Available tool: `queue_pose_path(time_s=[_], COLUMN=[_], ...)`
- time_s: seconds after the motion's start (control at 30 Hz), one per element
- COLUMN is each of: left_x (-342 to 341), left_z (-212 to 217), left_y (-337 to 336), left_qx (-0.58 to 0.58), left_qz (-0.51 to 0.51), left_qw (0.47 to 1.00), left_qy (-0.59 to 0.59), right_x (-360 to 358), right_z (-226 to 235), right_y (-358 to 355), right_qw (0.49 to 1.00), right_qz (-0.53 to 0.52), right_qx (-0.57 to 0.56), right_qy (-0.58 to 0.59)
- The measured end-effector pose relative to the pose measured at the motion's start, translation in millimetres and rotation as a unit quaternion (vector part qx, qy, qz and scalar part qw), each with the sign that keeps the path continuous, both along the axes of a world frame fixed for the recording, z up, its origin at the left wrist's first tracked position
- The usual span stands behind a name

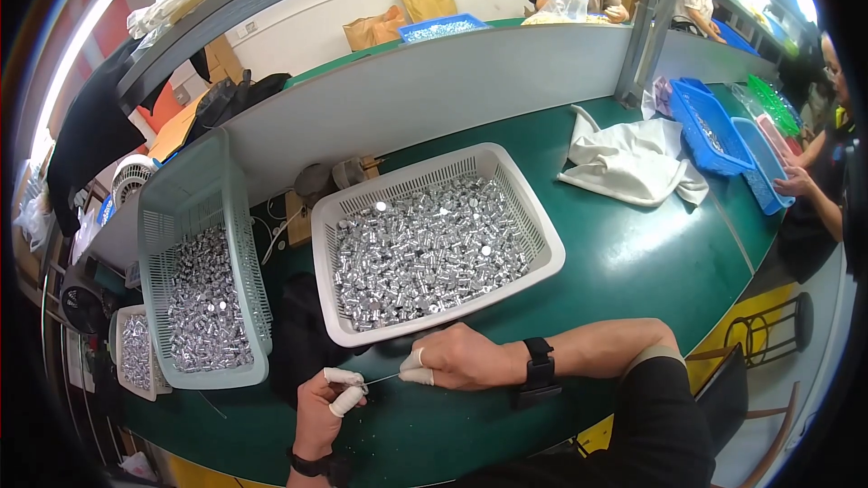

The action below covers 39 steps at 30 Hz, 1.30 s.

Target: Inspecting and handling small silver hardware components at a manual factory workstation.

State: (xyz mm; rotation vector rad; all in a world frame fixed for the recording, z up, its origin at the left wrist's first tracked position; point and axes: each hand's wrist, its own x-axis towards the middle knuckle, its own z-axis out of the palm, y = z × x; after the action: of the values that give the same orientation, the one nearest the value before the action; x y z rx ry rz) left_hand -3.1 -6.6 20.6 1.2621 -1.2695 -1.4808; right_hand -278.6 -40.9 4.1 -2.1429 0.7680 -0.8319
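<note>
My left hand, with white finger covers on its thumb and forefinger, pinches a small silver metal part. My right hand, also in white finger covers, is closed on a thin metal rod whose far end reaches the part in the left hand. Just beyond both hands stands a white slotted basket, filled with many small shiny cylindrical metal parts. How the rod tip meets the part is too small to tell.
At left a pale green basket and a small white basket hold similar parts. A white cloth lies on the green table at far right, near blue trays. A grey partition borders the back. Other people sit nearby.
</note>
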Motion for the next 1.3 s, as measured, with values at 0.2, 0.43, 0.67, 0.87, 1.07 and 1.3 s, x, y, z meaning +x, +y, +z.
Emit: queue_pose_path(time_s=[0.2,0.43,0.67,0.87,1.07,1.3], left_x=[-2,1,0,0,4,1], left_z=[1,0,-1,-1,-3,-3], left_y=[0,-1,-1,-3,-4,-3], left_qx=[-0.001,0.026,0.01,0.037,0.044,0.044], left_qz=[0.006,0.0,0.005,0.004,-0.006,-0.007], left_qw=[1.0,1.0,1.0,0.999,0.998,0.999], left_qy=[-0.006,0.016,-0.001,0.024,0.042,0.02], right_x=[7,5,9,6,5,5], right_z=[-3,-9,-4,-5,-4,-7], right_y=[3,3,5,3,3,4], right_qw=[0.941,0.994,0.978,0.984,0.98,0.983], right_qz=[0.0,-0.016,-0.009,-0.032,-0.037,-0.031], right_qx=[0.325,-0.051,0.199,-0.142,-0.182,-0.181], right_qy=[-0.097,-0.096,-0.064,-0.099,-0.067,-0.029])
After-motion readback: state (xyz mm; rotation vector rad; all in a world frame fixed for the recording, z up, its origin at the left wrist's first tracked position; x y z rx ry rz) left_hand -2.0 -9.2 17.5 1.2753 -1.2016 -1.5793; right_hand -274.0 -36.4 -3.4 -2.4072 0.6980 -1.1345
